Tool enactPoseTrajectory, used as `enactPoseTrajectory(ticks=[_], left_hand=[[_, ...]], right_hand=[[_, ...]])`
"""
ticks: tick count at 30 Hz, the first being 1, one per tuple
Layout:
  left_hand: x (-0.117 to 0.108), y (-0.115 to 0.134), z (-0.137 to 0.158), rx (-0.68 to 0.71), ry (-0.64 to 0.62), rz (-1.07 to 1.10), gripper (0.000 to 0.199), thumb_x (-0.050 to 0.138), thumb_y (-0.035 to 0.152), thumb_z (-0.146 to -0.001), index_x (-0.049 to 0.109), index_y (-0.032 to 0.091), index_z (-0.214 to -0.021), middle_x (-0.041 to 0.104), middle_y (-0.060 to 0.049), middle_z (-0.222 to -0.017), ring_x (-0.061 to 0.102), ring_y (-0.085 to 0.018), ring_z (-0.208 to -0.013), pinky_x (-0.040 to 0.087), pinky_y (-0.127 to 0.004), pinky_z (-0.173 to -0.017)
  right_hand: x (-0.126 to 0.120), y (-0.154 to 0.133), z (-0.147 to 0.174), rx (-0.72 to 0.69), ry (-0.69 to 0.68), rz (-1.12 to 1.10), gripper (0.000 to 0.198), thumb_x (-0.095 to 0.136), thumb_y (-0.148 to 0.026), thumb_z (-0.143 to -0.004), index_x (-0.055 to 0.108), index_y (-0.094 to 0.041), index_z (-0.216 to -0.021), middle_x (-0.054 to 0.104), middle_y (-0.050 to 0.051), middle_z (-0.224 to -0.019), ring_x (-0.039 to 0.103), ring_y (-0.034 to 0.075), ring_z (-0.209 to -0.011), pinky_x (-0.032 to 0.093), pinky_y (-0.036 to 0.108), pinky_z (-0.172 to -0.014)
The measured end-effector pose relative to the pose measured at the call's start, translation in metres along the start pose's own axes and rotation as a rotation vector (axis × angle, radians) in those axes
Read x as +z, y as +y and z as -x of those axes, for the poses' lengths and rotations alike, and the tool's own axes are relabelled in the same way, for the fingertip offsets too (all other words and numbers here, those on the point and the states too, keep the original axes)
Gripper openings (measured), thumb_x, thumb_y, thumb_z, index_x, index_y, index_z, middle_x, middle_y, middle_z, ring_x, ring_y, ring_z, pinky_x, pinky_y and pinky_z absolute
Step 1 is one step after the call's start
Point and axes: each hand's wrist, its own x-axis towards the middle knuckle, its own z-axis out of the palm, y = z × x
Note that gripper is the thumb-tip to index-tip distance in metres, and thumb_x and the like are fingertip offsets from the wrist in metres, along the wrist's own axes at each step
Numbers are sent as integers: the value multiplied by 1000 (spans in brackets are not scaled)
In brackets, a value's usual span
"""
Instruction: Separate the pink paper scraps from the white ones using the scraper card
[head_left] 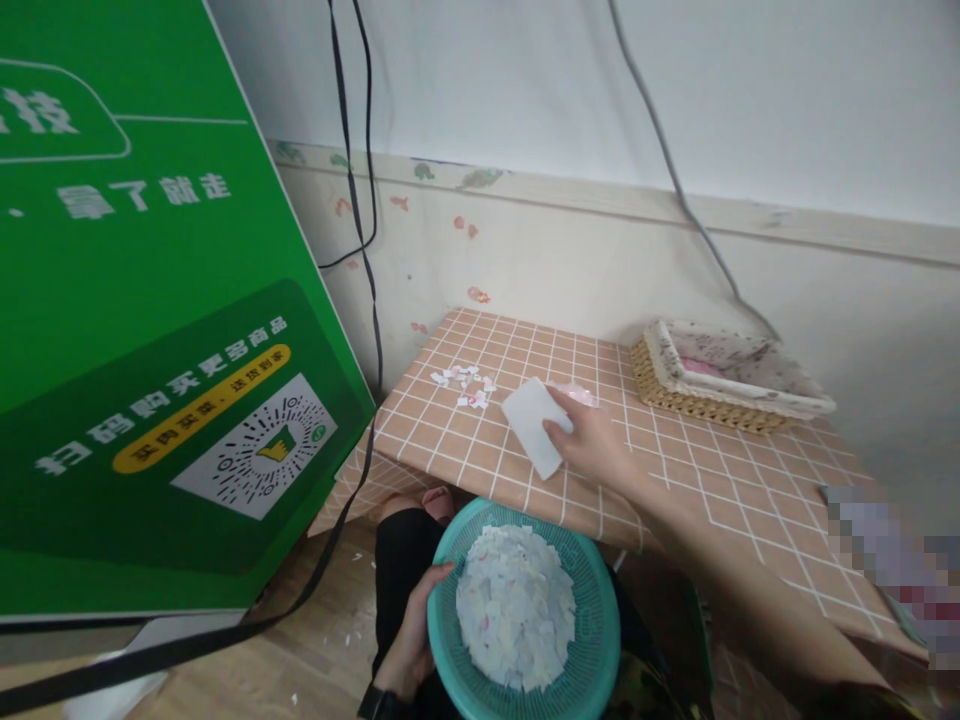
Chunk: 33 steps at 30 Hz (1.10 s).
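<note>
Card (534,430) in the right hand (585,435), loose scraps (466,385) off to the left

So the right hand has a blank white card clamped, thumb on its face, index finger up near the far end. Can't tell from here if the card touches the checked tabletop (739,480). Its long axis slants from far-left to near-right. The loose scraps lie scattered left of that grip and a touch farther off, apart from the card, and the right hand is the nearer one. Something pinkish (583,395) is just behind those fingers, no idea what.

Toward the body from the grip, the left hand (411,625) is hooked on the rim of a teal basket (604,620), thumb over the top. Inside: a big heap of whitish bits (517,610).

Right of the grip there's a wicker basket (705,400) with a patterned lining (757,375). Way left, past the scraps, a green panel (112,250) reads 拿了就走 ("grab and go") and 扫码购买更多商品 ("scan to buy more goods"), with a yellow strip (202,408), 买肉买菜 送货到家 I think, above a round code (255,448). Top line's cut off, I only get 技.
</note>
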Motion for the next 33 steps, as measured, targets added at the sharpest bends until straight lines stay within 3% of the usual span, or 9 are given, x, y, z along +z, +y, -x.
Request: enactPoseTrajectory(ticks=[4, 7, 12, 18, 24, 30, 33], left_hand=[[-1, -1, 0, 16, -8, 12, 26, 65, 33, -73, 69, 10, -85, 75, -11, -79, 68, -26, -76, 47, -39, -81], [2, 1, 2, -11, 23, 21, 26, 66, 33, -72, 69, 10, -83, 75, -11, -76, 68, -26, -71, 48, -40, -78], [5, 3, 3, -62, 4, 44, 30, 65, 33, -73, 69, 8, -88, 75, -12, -79, 68, -27, -75, 47, -40, -82], [6, 1, -1, -117, -12, 79, 35, 64, 34, -74, 68, 8, -97, 75, -13, -84, 68, -31, -87, 46, -42, -86], [11, 0, -4, -148, -20, 61, 41, 63, 35, -74, 66, 5, -102, 75, -15, -84, 69, -31, -82, 45, -43, -87], [14, -2, -5, -163, -22, 43, 40, 62, 35, -75, 66, 5, -100, 75, -16, -88, 69, -30, -82, 46, -42, -85], [14, -4, -6, -153, -17, 21, 38, 62, 35, -75, 66, 6, -100, 75, -15, -87, 69, -30, -81, 46, -41, -84]], right_hand=[[-37, 31, -10, 66, -8, 164, 55, 50, -27, -82, 47, -13, -134, 70, 14, -99, 65, 26, -77, 49, 36, -68], [-49, 34, -27, -7, -11, 172, 54, 52, -27, -82, 48, -15, -134, 70, 12, -100, 66, 25, -79, 49, 36, -69], [-41, 16, -76, -246, -81, 118, 48, 50, -22, -84, 52, -26, -132, 64, 7, -119, 63, 24, -100, 47, 38, -83], [-26, 9, -126, -401, -206, 196, 40, 52, -18, -83, 62, -26, -121, 69, 5, -107, 65, 22, -91, 47, 35, -80], [-45, 16, -134, -480, -385, 158, 36, 54, -16, -81, 66, -27, -113, 71, 1, -102, 65, 18, -87, 45, 29, -76], [-46, 24, -131, -454, -344, 105, 36, 52, -18, -83, 64, -26, -117, 68, 1, -112, 64, 19, -94, 45, 31, -81], [-43, 26, -130, -437, -389, 72, 37, 54, -17, -82, 65, -27, -116, 68, 0, -112, 63, 19, -97, 45, 31, -83]])
